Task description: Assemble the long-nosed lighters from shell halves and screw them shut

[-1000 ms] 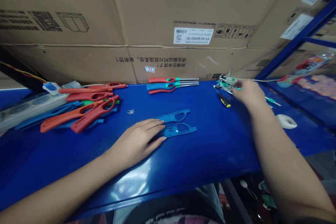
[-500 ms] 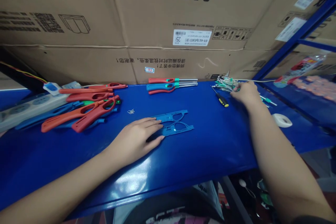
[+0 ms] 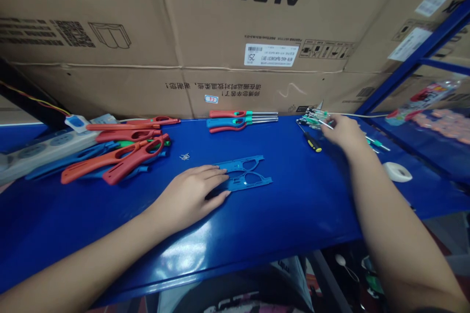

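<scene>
Two blue plastic shell halves lie side by side on the blue table. My left hand rests over their left ends, fingers spread a little and lying flat. At the back right, my right hand is at a pile of metal and green lighter inserts, its fingers pinched on a thin metal tube. A black and yellow screwdriver lies just left of that hand. Several small pale pins lie beyond my left hand.
Red and blue lighters stand in a row before the cardboard. Orange, red and blue casings are heaped by a power strip at left. A white roll-like object and a plastic bottle are at right.
My right hand has drawn slightly back at the pile, and a metal tube now shows at its fingertips. My left hand keeps its place on the blue shells.
</scene>
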A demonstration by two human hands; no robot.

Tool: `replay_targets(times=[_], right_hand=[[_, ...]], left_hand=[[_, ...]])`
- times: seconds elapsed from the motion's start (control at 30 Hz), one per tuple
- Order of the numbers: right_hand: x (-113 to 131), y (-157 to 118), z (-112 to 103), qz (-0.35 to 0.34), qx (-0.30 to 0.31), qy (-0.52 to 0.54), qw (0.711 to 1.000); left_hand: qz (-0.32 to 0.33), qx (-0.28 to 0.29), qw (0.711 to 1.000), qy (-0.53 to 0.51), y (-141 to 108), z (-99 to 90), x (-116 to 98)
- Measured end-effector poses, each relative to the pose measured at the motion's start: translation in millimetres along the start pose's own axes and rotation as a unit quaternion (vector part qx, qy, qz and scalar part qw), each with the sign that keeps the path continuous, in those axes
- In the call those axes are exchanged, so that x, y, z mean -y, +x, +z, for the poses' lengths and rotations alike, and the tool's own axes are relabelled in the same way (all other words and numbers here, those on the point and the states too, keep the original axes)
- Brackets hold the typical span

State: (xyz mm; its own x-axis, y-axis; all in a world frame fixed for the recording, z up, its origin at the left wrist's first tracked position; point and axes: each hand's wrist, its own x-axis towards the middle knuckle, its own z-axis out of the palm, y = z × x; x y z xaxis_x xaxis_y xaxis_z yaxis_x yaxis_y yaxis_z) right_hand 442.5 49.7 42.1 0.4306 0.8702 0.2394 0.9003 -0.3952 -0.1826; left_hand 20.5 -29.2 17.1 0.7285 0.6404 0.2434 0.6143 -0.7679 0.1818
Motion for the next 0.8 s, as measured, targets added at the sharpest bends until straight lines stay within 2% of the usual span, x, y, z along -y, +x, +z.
replay_targets(times=[0.13, 0.33, 0.67, 0.8], right_hand=[[-8.9, 8.5, 7.4, 0.020, 0.051, -0.028, 0.998], [-7.2, 8.0, 5.3, 0.022, 0.076, -0.030, 0.996], [8.3, -2.4, -4.9, -0.043, -0.015, 0.056, 0.997], [9.9, -1.9, -1.3, -0.073, -0.022, 0.078, 0.994]], left_hand=[[0.000, 0.000, 1.000, -0.002, 0.3, -0.4, -0.7], [0.001, 0.000, 1.000, 0.006, 0.7, 0.0, -0.3], [0.003, -0.003, 1.000, 0.001, 0.5, 0.6, 0.0], [0.004, -0.002, 1.000, 0.002, 0.0, 0.8, -0.2]])
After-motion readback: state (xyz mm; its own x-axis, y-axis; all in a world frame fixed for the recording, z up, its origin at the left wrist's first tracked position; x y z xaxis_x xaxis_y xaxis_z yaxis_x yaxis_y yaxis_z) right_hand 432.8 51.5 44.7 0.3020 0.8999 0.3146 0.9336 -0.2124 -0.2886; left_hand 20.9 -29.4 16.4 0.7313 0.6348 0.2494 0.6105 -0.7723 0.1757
